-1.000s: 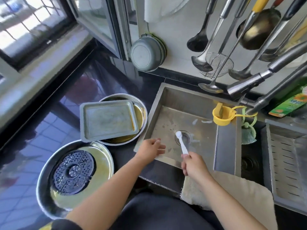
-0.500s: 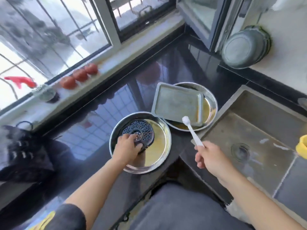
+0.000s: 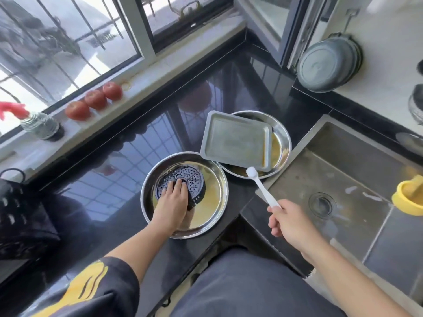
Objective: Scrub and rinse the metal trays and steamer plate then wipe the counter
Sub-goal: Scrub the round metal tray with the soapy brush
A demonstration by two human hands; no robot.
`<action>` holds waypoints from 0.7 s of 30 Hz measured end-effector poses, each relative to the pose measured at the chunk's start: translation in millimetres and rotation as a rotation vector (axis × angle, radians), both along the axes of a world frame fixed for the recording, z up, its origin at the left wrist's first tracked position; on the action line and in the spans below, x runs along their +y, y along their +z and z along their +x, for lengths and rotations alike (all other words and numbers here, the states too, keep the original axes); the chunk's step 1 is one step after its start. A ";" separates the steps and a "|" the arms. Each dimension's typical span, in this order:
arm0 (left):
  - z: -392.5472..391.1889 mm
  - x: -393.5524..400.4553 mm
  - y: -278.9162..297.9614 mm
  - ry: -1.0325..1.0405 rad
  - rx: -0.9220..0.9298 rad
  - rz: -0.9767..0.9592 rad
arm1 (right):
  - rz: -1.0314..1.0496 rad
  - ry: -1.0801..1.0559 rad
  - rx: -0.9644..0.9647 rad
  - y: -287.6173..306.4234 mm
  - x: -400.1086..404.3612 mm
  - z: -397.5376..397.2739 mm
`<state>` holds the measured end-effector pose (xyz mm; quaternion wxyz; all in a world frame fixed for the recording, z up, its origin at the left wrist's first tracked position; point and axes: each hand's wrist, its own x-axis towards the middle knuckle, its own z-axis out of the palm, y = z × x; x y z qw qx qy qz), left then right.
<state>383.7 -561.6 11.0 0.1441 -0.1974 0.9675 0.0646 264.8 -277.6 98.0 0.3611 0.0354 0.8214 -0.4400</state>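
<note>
Left hand (image 3: 172,203): your fingers curl round the dark steamer plate (image 3: 180,185) in the near round tray (image 3: 184,195)
Right hand (image 3: 289,221): you grip the white brush (image 3: 261,185); bristles by the square tray (image 3: 235,141)
Handling: plate looks stiff, perforated, probably greasy; take its rim
Tabletop (image 3: 137,143): glossy black stone; sink (image 3: 343,179) just right

Black perforated steamer plate (image 3: 183,181), white brush (image 3: 261,186), 3 red tomatoes (image 3: 95,99), yellow cup (image 3: 407,197)

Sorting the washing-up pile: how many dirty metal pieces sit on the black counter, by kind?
Round shiny steel trays: 2
Rectangular grey metal tray: 1
Dark perforated round steamer plate: 1
Total: 4
</note>
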 end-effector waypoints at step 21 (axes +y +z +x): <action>-54.1 21.7 88.4 1.436 0.920 1.678 | -0.135 -0.209 -0.013 3.4 35.0 -14.6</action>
